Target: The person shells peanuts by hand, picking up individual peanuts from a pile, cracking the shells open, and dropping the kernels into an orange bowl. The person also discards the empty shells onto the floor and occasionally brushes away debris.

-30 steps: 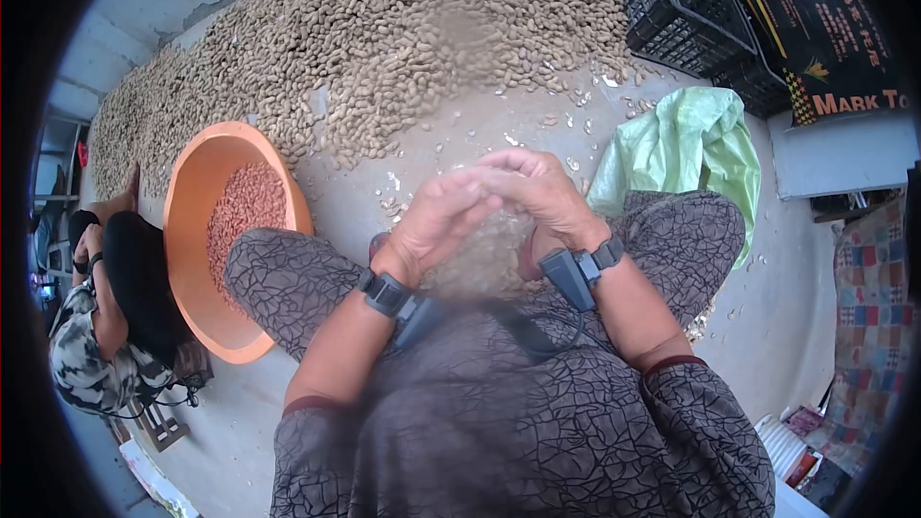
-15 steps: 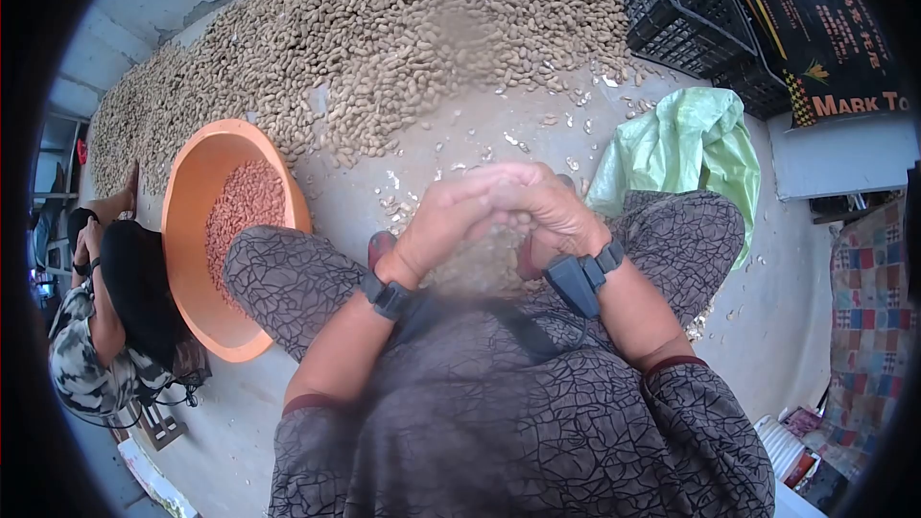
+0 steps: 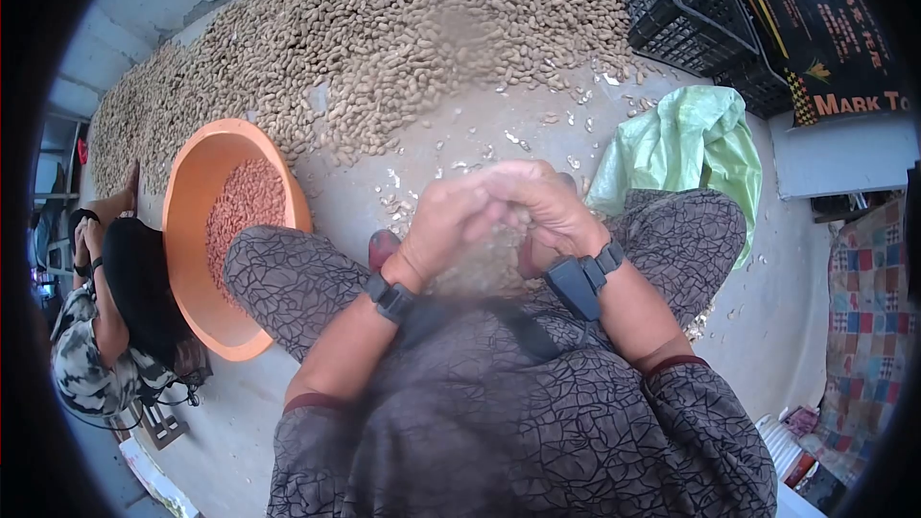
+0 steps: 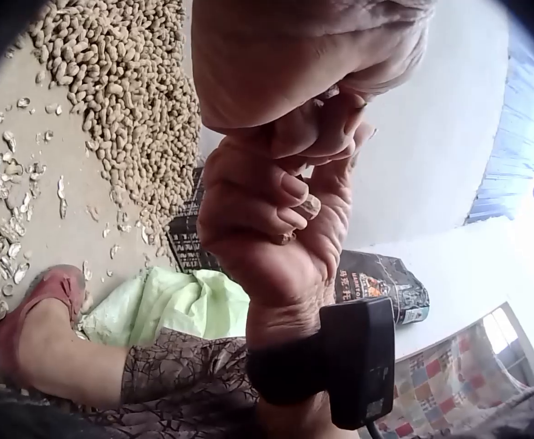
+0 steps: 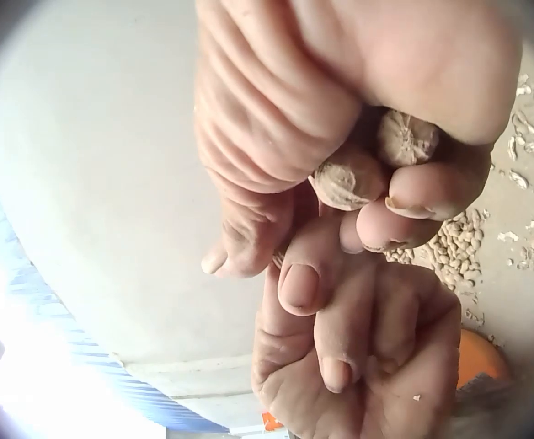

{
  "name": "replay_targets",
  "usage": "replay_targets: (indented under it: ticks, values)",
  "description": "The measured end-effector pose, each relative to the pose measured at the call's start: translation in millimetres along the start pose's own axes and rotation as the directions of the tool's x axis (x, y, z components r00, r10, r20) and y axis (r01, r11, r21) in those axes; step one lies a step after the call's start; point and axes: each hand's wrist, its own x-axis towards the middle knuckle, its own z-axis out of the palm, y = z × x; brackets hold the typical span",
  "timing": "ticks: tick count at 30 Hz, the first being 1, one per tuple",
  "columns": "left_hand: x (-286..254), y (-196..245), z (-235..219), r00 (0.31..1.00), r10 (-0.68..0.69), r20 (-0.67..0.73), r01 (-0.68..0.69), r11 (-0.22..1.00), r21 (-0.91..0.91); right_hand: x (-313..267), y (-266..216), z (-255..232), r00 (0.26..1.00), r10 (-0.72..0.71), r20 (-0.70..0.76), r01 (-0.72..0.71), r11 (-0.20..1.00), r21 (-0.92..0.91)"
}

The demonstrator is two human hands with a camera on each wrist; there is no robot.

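Note:
My two hands meet above my lap in the head view, fingertips together. The right hand curls its fingers round two unshelled peanuts, seen in the right wrist view. One of these peanuts also shows among the right fingers in the left wrist view. The left hand bends its fingers against the right thumb and fingertips, pinching a peanut mostly hidden between them. A small dark reddish bit shows in the fold of the left hand in the left wrist view. Blur covers the fingertips in the head view.
A large pile of unshelled peanuts spreads along the wall. An orange basin with red kernels stands by my left knee. A green sack lies by my right knee, a black crate behind. Another person sits at left.
The hands have drawn closer together and a little lower, the left fingers folding in against the right ones. The basin, pile and sack look the same.

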Motion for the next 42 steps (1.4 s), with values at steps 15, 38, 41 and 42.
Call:
replay_targets:
  ticks: [15, 38, 41, 42]
  values:
    - [-1, 8, 10, 0.952, 0.284, 0.111, -0.294, 0.952, 0.089, -4, -11, 9, 0.995, -0.096, 0.028, 0.097, 0.995, -0.025]
    - [6, 3, 4, 0.964, 0.034, -0.262, -0.040, 0.999, -0.017, 4, -4, 2, 0.984, -0.107, -0.145, 0.109, 0.994, 0.001]
    - [9, -4, 8, 0.947, 0.125, -0.296, -0.131, 0.991, -0.002, 3, -7, 6, 0.982, -0.093, -0.164, 0.086, 0.995, -0.048]
    - [9, -5, 7, 0.947, 0.124, -0.295, -0.131, 0.991, -0.002, 2, -7, 7, 0.983, -0.082, -0.161, 0.070, 0.994, -0.078]
